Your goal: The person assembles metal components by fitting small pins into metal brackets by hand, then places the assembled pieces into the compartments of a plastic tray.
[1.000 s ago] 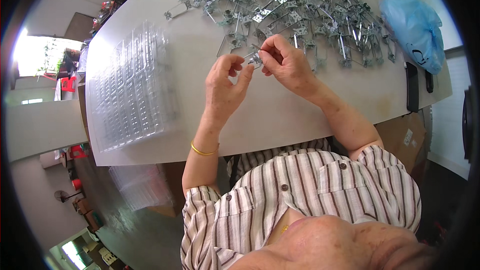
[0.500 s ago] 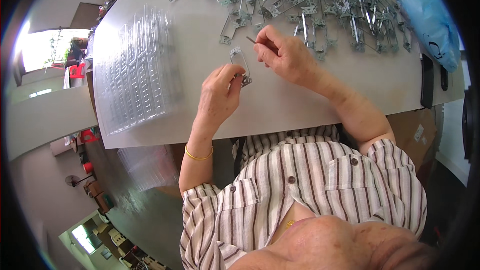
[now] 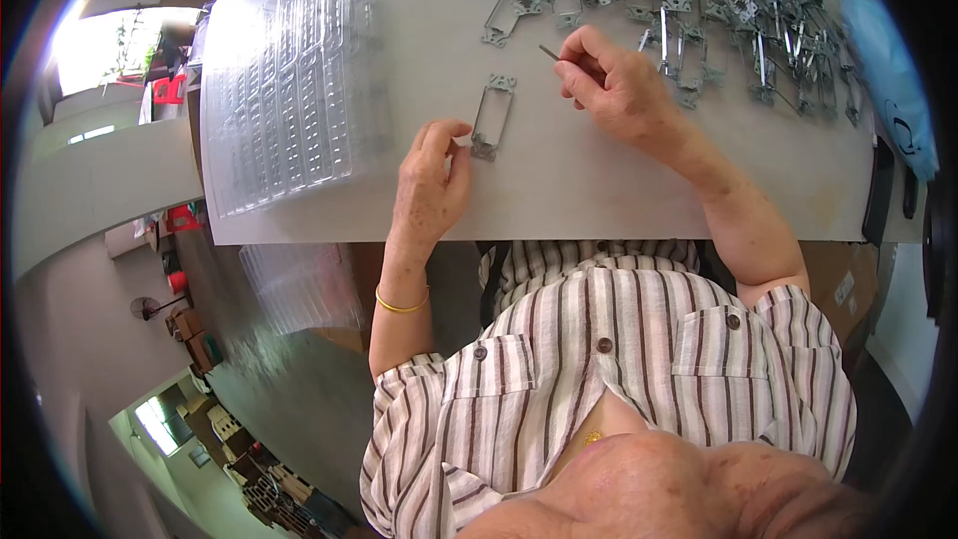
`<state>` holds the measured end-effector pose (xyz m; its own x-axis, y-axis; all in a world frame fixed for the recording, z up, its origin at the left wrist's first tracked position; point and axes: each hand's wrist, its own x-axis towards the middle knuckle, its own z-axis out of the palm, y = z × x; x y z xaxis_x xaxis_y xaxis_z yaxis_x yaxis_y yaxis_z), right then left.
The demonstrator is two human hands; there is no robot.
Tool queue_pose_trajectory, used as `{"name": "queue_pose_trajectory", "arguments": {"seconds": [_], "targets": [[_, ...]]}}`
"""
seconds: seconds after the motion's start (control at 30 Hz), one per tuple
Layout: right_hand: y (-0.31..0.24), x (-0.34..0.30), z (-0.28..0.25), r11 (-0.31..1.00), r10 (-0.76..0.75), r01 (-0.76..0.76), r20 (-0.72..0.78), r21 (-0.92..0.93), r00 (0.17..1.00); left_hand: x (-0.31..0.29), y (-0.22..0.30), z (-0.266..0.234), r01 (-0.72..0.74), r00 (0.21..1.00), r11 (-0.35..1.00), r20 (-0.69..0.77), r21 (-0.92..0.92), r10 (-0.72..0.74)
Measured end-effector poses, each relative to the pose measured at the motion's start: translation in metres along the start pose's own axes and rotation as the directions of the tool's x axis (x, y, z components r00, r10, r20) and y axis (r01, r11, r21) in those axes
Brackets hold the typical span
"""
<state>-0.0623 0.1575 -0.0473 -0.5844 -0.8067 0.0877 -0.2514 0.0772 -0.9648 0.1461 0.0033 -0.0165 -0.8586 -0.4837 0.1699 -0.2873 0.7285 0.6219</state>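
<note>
A narrow rectangular metal bracket frame (image 3: pixel 484 149) with a plate at each end lies on the table, its long sides running away from me. Just left of it is my left hand (image 3: pixel 431 180), thumb and fingers apart and nothing held. Its fingertips come very close to the frame's side; whether they touch cannot be made out. Farther right, my right hand (image 3: pixel 624 90) is closed round a thin dark rod (image 3: pixel 549 52), whose tip pokes out to the left past the fingers. The rest of the rod is hidden in the grip.
A heap of similar metal brackets (image 3: pixel 743 5) spreads over the far right of the table (image 3: pixel 589 195). Clear plastic trays (image 3: pixel 289 90) are stacked at the left. A blue plastic bag (image 3: pixel 888 80) and a black object (image 3: pixel 878 190) sit along the right edge. More clear trays (image 3: pixel 299 289) are below the table at left.
My left hand has let go of the bracket frame, which now lies on the table. My right hand still grips the rod. The whole view has shifted slightly.
</note>
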Motion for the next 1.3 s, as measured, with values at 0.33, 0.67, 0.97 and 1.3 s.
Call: {"name": "queue_pose_trajectory", "arguments": {"seconds": [0.33, 0.67, 0.97, 1.3], "targets": [[-0.004, 0.004, 0.006, 0.998, 0.025, -0.026, 0.032, 0.05, 0.999, 0.007, -0.008, 0.011, 0.161, 0.982, 0.987, -0.095, -0.029, -0.163], [-0.019, -0.005, 0.002, 0.991, -0.004, -0.001, 0.038, 0.136, 0.999, -0.002, 0.015, -0.021, 0.026, 0.987, 1.0, -0.159, 0.011, -0.024], [-0.018, -0.008, 0.002, 0.99, -0.017, 0.004, 0.089, 0.144, 0.996, -0.004, -0.003, -0.159, 0.188, 0.821, 0.953, -0.571, 0.236, -0.021], [-0.013, -0.024, 0.014, 0.997, -0.076, 0.077, 0.122, -0.005, 0.99, -0.029, -0.202, -0.307, 0.663, 0.639, 0.639, -0.739, 0.389, -0.213]]}}
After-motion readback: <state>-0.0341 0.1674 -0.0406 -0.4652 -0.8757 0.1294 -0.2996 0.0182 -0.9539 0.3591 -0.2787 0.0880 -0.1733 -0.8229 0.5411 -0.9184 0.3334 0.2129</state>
